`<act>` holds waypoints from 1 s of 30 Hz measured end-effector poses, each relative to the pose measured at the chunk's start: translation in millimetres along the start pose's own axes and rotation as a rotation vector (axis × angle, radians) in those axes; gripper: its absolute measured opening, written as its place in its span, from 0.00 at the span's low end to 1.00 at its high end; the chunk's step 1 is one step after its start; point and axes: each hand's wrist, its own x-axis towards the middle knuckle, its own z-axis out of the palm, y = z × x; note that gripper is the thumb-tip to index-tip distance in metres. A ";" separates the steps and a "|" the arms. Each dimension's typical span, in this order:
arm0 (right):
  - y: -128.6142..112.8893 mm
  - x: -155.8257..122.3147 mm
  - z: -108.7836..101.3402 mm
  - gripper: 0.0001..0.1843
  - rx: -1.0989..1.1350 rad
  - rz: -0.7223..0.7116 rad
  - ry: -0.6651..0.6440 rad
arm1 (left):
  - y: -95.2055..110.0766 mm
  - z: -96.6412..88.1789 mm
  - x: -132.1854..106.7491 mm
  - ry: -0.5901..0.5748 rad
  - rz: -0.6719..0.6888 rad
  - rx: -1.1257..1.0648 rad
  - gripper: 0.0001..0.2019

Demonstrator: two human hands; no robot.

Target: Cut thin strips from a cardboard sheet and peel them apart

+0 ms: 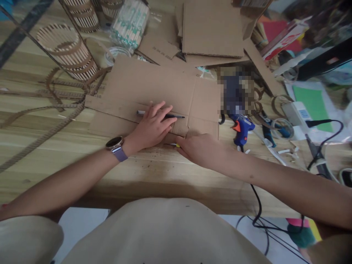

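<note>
A flat brown cardboard sheet (pixel 154 82) with creases and a slit lies on the wooden table in front of me. My left hand (pixel 158 124) presses down on it, fingers spread. Under those fingers lies a black pen (pixel 180 117) with a silver end, not gripped. Close by on the right, my right hand (pixel 202 148) is closed at the sheet's near edge. A slim yellow cutter knife (pixel 177 145) pokes out of it, its thin metal tip pointing left; the palm hides the rest.
A blue glue gun (pixel 243 130) lies right of the sheet, its black cable (pixel 257 201) hanging over the table edge. Stick-and-cardboard cylinders (pixel 68 51), cardboard strips (pixel 41 146) and a bag of sticks (pixel 130 24) are at left and back. More cardboard (pixel 213 29) is stacked behind.
</note>
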 end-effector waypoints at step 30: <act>9.9 -17.0 -2.2 0.30 -0.259 -0.098 -0.096 | -2.4 -0.3 -3.1 -0.027 0.013 -0.021 0.16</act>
